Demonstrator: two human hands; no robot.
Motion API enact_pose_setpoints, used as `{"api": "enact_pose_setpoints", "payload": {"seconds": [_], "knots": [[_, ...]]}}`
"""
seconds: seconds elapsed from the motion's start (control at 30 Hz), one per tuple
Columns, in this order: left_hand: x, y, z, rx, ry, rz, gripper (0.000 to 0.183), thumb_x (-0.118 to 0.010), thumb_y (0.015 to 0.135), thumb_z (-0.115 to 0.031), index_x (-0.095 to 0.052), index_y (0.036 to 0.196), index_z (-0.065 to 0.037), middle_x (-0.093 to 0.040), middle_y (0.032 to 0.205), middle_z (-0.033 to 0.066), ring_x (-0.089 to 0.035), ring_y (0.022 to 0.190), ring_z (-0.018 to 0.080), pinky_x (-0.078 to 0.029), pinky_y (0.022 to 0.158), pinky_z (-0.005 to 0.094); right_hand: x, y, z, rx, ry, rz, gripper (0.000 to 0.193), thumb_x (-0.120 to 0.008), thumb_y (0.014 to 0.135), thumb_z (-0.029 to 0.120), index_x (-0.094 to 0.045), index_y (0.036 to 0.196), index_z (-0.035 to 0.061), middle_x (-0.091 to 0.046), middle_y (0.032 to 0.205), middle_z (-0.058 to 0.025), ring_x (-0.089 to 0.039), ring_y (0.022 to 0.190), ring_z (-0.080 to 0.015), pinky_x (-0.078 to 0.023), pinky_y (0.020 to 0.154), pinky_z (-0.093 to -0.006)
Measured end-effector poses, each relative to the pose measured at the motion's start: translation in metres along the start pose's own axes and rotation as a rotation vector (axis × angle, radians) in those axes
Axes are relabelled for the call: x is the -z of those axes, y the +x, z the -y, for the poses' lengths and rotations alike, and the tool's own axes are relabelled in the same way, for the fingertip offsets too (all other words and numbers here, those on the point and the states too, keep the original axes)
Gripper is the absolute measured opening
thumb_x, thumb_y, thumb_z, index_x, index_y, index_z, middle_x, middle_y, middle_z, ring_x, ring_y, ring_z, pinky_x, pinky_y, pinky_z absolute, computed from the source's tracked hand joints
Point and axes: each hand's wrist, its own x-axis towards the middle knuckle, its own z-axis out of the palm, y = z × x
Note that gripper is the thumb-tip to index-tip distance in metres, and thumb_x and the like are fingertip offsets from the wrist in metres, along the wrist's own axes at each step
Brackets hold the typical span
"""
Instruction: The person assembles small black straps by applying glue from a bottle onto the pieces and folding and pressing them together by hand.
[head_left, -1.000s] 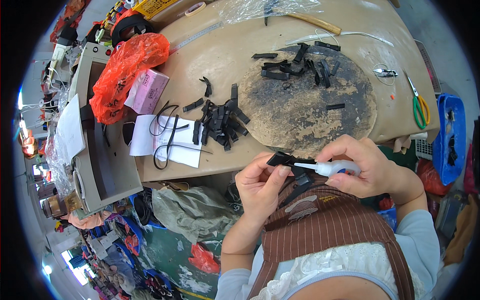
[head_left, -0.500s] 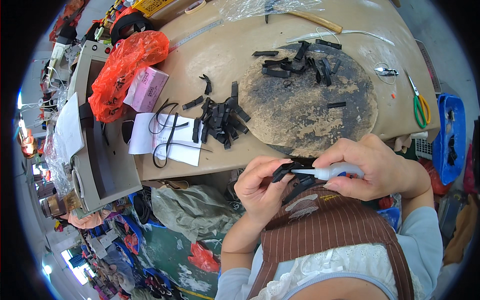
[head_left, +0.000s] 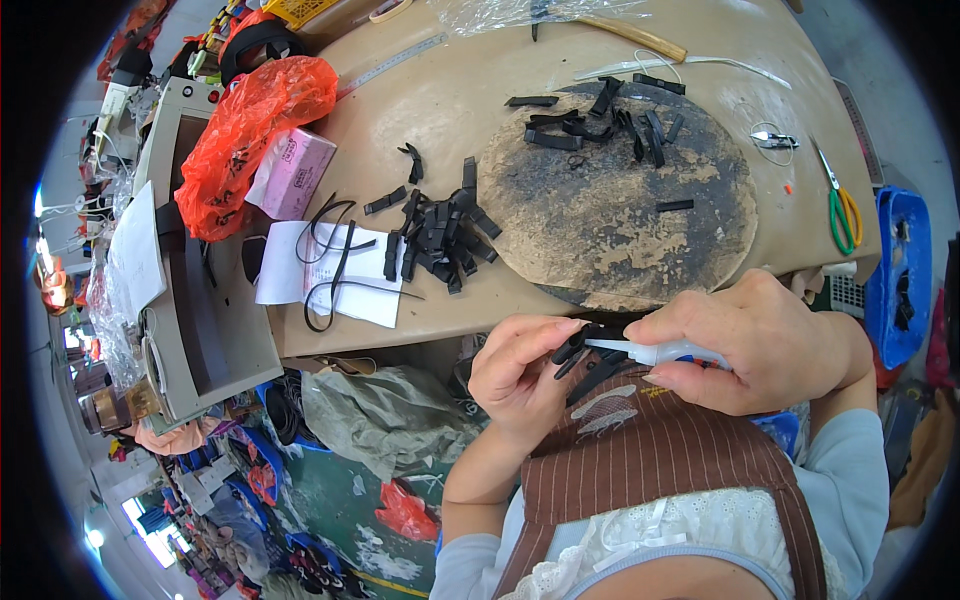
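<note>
Between the thumb and fingers of my left hand (head_left: 525, 375) is a black strap piece (head_left: 598, 372), bent over on itself, just past the table's near edge. My right hand (head_left: 745, 340) grips a small white glue bottle (head_left: 680, 352) lying on its side, with its long thin nozzle pointing left. The nozzle tip meets or nearly meets the folded part of the strap; the exact contact is too small to make out. Beyond my hands lies a worn round board (head_left: 610, 230), with several black strap pieces (head_left: 555, 138) near its far edge.
A heap of black strap pieces (head_left: 440, 235) lies left of the board, beside white paper (head_left: 285, 265) with loose black cord. A red plastic bag (head_left: 250, 140) and a pink box (head_left: 295, 175) stand farther left. Scissors (head_left: 842, 205), wire snippers (head_left: 772, 140) and a wooden-handled tool (head_left: 635, 38) lie around the board.
My right hand has tilted the glue bottle and turned slightly, with more of the back of the hand showing. The strap in my left hand has shifted a little; the table items stay put.
</note>
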Motion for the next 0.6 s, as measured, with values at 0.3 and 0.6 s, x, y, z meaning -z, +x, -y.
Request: {"api": "enact_pose_setpoints", "payload": {"seconds": [0.3, 0.6], "knots": [[-0.002, 0.001, 0.000, 0.035, 0.011, 0.008, 0.025, -0.068, 0.066, 0.009, -0.064, 0.090, 0.002, -0.062, 0.084, 0.0125, -0.060, 0.073, 0.0163, -0.047, 0.064, 0.0232, 0.002, -0.001, 0.000, -0.025, -0.037, 0.008, 0.030, -0.069, 0.071, 0.014, -0.059, 0.098, 0.0041, -0.061, 0.072, -0.0085, -0.061, 0.054, -0.0231, -0.048, 0.047, -0.0296], [-0.009, -0.002, 0.004, 0.134, -0.196, -0.052, 0.020, -0.066, 0.073, 0.006, -0.062, 0.093, 0.004, -0.061, 0.086, 0.0111, -0.058, 0.071, 0.0134, -0.046, 0.065, 0.0221, -0.001, -0.001, -0.014, -0.088, 0.185, -0.009, 0.028, -0.065, 0.075, 0.014, -0.057, 0.100, 0.0028, -0.060, 0.071, -0.0072, -0.060, 0.053, -0.0194, -0.046, 0.047, -0.0259]]}}
